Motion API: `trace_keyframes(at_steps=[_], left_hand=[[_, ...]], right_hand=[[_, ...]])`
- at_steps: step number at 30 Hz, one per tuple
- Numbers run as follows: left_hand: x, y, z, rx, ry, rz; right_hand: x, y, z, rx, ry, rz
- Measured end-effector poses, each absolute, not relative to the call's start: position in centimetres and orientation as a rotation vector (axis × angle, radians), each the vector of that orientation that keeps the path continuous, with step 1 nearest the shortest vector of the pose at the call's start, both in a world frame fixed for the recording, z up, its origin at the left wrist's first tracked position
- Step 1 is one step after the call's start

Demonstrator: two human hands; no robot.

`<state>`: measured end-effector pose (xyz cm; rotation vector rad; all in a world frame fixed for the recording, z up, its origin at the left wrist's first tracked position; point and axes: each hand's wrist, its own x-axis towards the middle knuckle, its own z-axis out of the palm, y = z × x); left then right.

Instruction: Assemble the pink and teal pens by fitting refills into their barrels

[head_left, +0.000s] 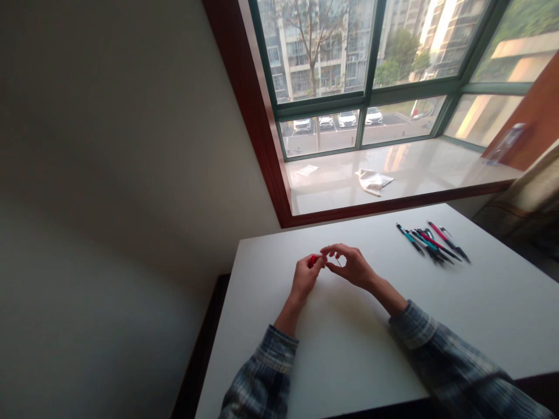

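My left hand (308, 276) is closed around a small red pen part (312, 261), most of it hidden by the fingers. Close against it, my right hand (354, 267) curves its thumb and fingers inward, their tips meeting the left fingertips. A thin whitish stick (339, 262) shows inside the curl of the right fingers; its ends are hidden. Both hands are just above the white table (349, 349), near its far left part. To their right lies a loose pile of pens (430, 241) in black, teal and red.
Beyond the table's far edge is a window sill (327, 195) with a crumpled white cloth (374, 181) and a small white paper (307, 170). A wall (131, 174) rises on the left. A curtain (515, 198) hangs at the right.
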<state>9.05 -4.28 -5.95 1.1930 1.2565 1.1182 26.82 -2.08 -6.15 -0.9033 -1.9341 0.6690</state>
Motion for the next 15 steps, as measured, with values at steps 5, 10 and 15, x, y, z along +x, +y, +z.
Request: trace_keyframes(at_steps=[5,10,15], left_hand=[[8.9,-4.0,-6.1,1.083,1.290,1.256],[8.8,-3.9,-6.2,1.082,1.328,1.329],[8.6,-3.9,-5.7,1.130,1.332,1.405]], right_hand=[[27.4,-1.1,-6.9,-1.088,-2.035,0.546],[27.3,-0.6,-7.5,-1.172,-2.173,0.476],[27.4,-0.7,-7.6,-1.102,-2.106,0.477]])
